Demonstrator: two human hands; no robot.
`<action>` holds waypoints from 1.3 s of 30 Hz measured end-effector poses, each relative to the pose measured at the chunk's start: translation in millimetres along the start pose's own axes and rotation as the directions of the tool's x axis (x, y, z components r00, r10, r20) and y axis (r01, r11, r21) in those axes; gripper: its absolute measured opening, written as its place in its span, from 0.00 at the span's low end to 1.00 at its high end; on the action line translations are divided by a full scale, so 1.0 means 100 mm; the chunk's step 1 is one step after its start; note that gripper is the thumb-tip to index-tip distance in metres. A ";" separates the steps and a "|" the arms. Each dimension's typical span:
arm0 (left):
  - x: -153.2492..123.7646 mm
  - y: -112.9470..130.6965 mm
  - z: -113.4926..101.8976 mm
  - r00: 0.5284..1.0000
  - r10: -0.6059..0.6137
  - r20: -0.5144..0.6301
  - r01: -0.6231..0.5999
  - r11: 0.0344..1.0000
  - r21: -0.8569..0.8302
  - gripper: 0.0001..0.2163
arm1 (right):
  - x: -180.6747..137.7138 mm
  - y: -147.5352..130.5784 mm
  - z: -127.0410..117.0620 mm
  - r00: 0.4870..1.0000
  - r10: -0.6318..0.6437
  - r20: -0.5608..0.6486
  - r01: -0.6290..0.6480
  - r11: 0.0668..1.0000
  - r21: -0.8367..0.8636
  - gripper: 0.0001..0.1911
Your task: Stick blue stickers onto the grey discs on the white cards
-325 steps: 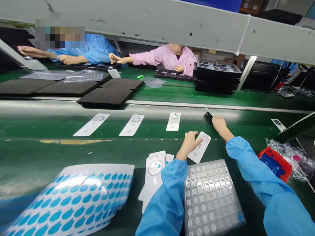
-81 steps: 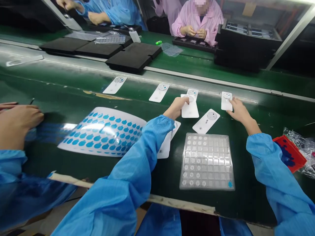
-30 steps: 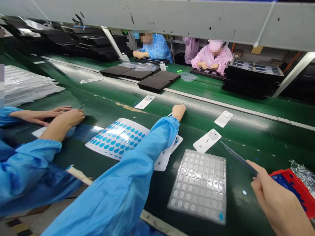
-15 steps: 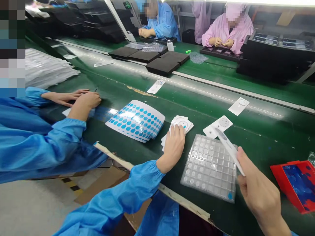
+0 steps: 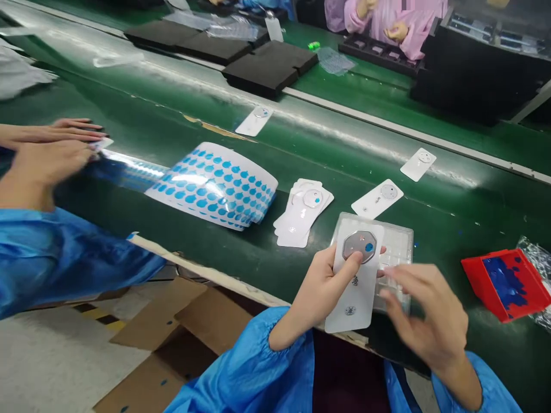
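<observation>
My left hand (image 5: 321,287) grips a white phone back panel (image 5: 350,295), thumb on its round grey camera window. A blue round sticker (image 5: 369,248) sits on that window. Close to the panel's right edge, my right hand (image 5: 426,318) is blurred, fingers apart, with nothing visible in them. Behind the held panel lies a clear plastic tray (image 5: 398,241) with small square pockets, partly covered. Left of it rests a fanned stack of similar white panels (image 5: 295,221). Another white panel (image 5: 374,201) lies just beyond the tray.
A curled sheet of blue stickers (image 5: 215,189) lies left of the stack. At right stands a red box (image 5: 476,281) with blue pieces on it. Two single panels lie farther back. A co-worker's hands (image 5: 47,160) are at far left; black foam blocks (image 5: 269,66) lie across the belt.
My left hand has left the stack and now holds the panel that was in my right hand. My right hand has let go and moved left beside it. The view has tilted down.
</observation>
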State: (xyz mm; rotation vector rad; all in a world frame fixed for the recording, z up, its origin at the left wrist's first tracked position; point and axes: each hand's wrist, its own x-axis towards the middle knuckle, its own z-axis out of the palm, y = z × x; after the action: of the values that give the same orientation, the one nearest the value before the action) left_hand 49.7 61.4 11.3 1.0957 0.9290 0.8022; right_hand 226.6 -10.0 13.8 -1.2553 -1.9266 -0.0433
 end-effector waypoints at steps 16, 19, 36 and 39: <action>-0.22 0.02 -0.03 0.959 0.205 0.198 -0.254 0.930 0.266 0.11 | 0.19 0.02 -0.02 0.997 -0.074 0.007 0.074 0.973 -0.220 0.11; -0.24 0.04 -0.02 0.958 0.214 0.193 -0.261 0.929 0.263 0.10 | 0.19 0.03 0.02 0.989 -0.143 -0.026 0.130 0.950 -0.285 0.10; -0.25 0.02 0.03 0.983 0.133 0.128 -0.157 0.967 0.201 0.15 | 0.11 0.11 -0.02 0.962 -0.271 -0.012 0.252 0.908 -0.334 0.11; -0.24 -0.02 0.04 0.979 0.172 0.114 -0.193 0.958 0.211 0.15 | 0.10 0.09 0.04 0.984 -0.163 -0.067 0.142 0.959 -0.247 0.11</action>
State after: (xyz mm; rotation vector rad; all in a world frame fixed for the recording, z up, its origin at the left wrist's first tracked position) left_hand 43.7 37.9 15.7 1.4183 0.8602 0.8026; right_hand 229.4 3.4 14.0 -1.2350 -1.9825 -0.4164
